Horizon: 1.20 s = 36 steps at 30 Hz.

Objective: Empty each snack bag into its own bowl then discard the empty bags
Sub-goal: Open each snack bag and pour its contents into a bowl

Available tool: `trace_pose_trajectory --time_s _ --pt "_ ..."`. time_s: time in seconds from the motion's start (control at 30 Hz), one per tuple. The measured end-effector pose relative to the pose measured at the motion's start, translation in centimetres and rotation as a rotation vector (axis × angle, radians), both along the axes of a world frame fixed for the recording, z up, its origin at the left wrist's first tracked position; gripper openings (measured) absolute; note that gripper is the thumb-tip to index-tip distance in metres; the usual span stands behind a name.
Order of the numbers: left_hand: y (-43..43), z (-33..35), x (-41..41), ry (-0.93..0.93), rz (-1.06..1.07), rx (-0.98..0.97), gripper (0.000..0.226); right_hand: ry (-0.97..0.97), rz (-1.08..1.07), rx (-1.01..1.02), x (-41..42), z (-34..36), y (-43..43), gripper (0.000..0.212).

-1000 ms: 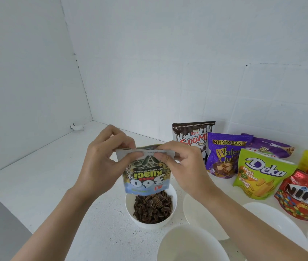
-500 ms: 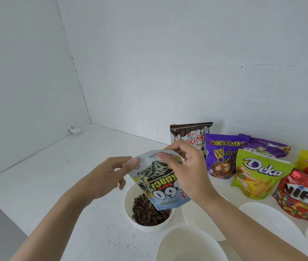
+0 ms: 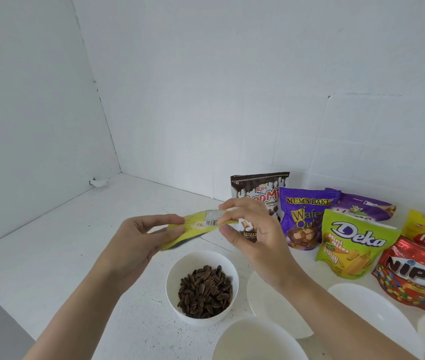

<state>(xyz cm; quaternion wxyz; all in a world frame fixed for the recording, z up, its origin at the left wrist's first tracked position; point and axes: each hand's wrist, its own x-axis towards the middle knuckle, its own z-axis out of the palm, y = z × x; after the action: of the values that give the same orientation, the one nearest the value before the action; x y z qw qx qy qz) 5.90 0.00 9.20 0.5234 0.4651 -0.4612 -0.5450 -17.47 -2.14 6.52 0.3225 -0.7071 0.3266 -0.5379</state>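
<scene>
Since prev frame I see seed bag [image 3: 201, 224] flipped flat, barcode up, above bench [image 3: 76, 242]. Left hand [image 3: 138, 242] & right hand [image 3: 253, 229] pinch its ends. Bowl [image 3: 198, 255] holds seeds [image 3: 205, 292]. Bag 1 looks emptied; next I'd discard it, no bin visible.

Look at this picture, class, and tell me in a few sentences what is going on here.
A person holds a flattened yellow seed bag between the left hand and right hand, above a white bowl that holds sunflower seeds. The bag looks empty but is not yet discarded. Other snack bags, among them the Deka bag and the Nips bag, sit near the wall, apparently unopened, and the empty bowls beside them are not yet filled.
</scene>
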Motion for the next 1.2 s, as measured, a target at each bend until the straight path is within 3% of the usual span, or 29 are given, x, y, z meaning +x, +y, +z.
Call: trace_pose_trajectory --time_s 0.37,0.6,0.7,0.9,1.1,1.2 --pt "0.5 -3.1 0.6 -0.087 0.109 -0.024 0.062 -0.166 0.059 0.609 3.4 -4.3 -2.4 0.043" --pt "-2.5 -6.1 3.7 -0.255 0.278 -0.018 0.054 -0.089 -0.078 0.601 7.2 -5.8 -6.7 0.032" --pt "-5.4 -7.1 4.6 -0.298 0.331 -0.003 0.055 -0.086 -0.063 0.6 8.5 -5.3 -9.0 0.038" --pt "-10.9 -10.5 6.2 -0.379 0.379 0.104 0.059 0.358 -0.05 0.563 10.1 -7.5 -13.8 0.065" --pt "-13.6 -14.0 7.0 -0.505 0.389 0.176 0.05 0.43 -0.115 0.537 11.5 -10.1 -16.8 0.037" --pt "-14.0 -15.5 7.1 -0.538 0.393 0.232 0.049 0.539 -0.102 0.548 12.4 -11.3 -17.6 0.034"
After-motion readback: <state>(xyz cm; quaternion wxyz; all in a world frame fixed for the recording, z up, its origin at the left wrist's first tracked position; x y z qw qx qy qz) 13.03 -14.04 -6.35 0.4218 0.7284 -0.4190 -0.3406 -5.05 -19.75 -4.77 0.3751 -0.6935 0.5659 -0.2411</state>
